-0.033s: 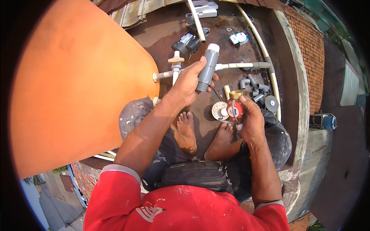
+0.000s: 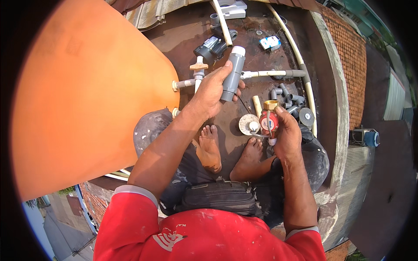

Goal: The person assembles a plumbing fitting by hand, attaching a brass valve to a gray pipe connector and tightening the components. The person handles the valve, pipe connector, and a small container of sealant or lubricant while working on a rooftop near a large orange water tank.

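My left hand (image 2: 212, 92) is closed round a grey plastic pipe piece (image 2: 234, 75), tilted, with a white upper end and a threaded lower end. Lower and to the right, my right hand (image 2: 287, 132) grips a red round-bodied fitting (image 2: 269, 122). A brass nut (image 2: 270, 105) tops it, a grey cable runs across its front, and a white tip shows below. The two held pieces are apart. Just left of the red fitting, a whitish round can (image 2: 248, 124) with a white cap stands on the floor by my feet. Some fingers are hidden behind both pieces.
A big orange tank (image 2: 96, 100) fills the left, joined to piping with an orange-handled valve (image 2: 199, 67). Ahead lies a black pump (image 2: 212, 48). Grey elbows (image 2: 292, 99) and a tape roll (image 2: 307, 116) lie right. A white pipe (image 2: 296, 48) runs along the low wall (image 2: 337, 87).
The red fitting has shifted slightly right and up in my right hand. The grey pipe piece has moved a little left and up with my left hand.
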A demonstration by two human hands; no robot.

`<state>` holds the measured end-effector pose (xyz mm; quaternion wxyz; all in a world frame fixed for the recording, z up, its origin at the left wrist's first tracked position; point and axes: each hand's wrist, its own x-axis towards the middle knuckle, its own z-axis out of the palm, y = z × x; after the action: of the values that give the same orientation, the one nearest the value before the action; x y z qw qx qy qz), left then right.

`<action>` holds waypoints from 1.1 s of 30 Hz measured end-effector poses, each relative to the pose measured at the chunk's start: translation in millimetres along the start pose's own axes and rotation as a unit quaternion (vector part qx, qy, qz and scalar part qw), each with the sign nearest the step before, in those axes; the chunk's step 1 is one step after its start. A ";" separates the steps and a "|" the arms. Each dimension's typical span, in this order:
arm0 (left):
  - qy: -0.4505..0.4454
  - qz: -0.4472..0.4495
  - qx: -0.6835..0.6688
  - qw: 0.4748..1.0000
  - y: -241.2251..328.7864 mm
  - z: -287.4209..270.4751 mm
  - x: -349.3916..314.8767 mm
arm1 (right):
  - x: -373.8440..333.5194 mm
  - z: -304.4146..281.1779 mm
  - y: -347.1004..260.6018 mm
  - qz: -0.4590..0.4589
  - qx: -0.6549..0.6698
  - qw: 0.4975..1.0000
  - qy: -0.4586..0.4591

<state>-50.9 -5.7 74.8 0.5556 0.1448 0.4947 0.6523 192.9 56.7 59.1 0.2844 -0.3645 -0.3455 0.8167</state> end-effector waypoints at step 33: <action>0.129 -0.073 0.004 0.989 -23.9 -4.0 -24.8 | 193.4 -190.0 74.5 -0.022 -0.830 0.546 -0.114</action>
<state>-31.5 -31.7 62.7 0.5325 0.0256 0.5743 0.6213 216.7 218.4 -169.7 -0.1690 -0.3342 -0.9067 0.1942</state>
